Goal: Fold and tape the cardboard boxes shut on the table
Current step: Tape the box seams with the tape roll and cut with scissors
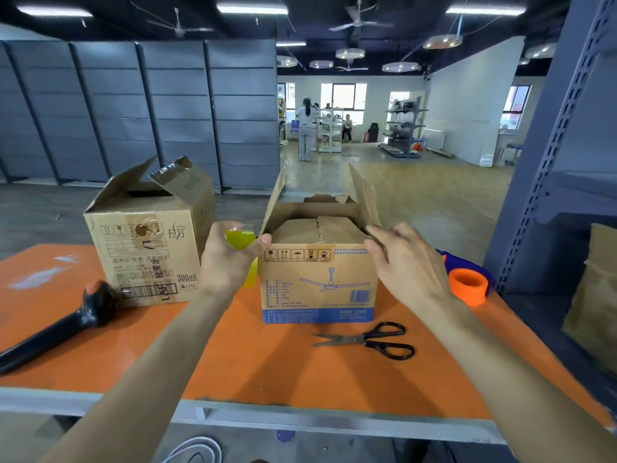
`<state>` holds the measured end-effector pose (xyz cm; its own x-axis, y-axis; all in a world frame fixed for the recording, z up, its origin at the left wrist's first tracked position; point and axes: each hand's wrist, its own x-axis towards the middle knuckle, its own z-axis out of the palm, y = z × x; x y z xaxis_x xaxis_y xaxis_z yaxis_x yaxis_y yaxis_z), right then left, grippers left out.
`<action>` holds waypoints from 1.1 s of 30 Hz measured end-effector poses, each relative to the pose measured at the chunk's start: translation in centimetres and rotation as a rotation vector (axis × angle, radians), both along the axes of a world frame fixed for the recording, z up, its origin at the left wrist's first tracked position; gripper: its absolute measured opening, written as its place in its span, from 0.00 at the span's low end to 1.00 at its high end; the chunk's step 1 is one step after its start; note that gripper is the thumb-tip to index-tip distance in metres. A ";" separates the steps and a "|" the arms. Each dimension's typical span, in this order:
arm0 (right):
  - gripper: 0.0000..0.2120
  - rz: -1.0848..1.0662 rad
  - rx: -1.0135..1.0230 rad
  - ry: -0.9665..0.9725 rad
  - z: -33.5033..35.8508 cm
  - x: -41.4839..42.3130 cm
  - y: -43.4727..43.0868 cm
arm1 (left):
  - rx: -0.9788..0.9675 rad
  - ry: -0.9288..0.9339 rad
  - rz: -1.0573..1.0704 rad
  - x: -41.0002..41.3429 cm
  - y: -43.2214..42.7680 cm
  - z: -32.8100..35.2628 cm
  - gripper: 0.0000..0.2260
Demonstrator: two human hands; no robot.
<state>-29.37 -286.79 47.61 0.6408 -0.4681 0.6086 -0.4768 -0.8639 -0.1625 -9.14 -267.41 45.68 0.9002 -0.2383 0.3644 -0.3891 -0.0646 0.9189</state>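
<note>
A cardboard box with a ceiling-fan print (319, 285) stands in the middle of the orange table (273, 365). Its two outer flaps stand upright and its inner flaps lie folded down. My left hand (230, 259) holds a yellow roll of tape (241, 241) against the box's near left top corner. My right hand (405, 262) touches the near right top corner, fingers on the right flap's base. A second box with a 300ml print (147, 248) stands to the left, its top flaps partly open.
Black-handled scissors (370, 339) lie in front of the fan box. An orange tape roll in a blue dispenser (467, 285) sits to the right. A black tool (56, 329) lies at the left. Grey shelving (547, 182) rises on the right. People stand far off.
</note>
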 end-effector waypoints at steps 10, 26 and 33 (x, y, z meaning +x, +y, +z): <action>0.17 0.044 0.012 0.201 0.7 1.0 0.1 | -0.020 0.038 0.040 0.5 0.1 0.0 0.23; 0.32 0.059 -0.285 0.056 -1.5 -0.1 4.3 | -0.117 0.013 0.171 0.6 -0.2 0.6 0.19; 0.32 0.144 -0.182 -0.139 -1.3 -0.2 3.8 | -0.077 -0.214 0.138 -0.7 0.2 2.3 0.17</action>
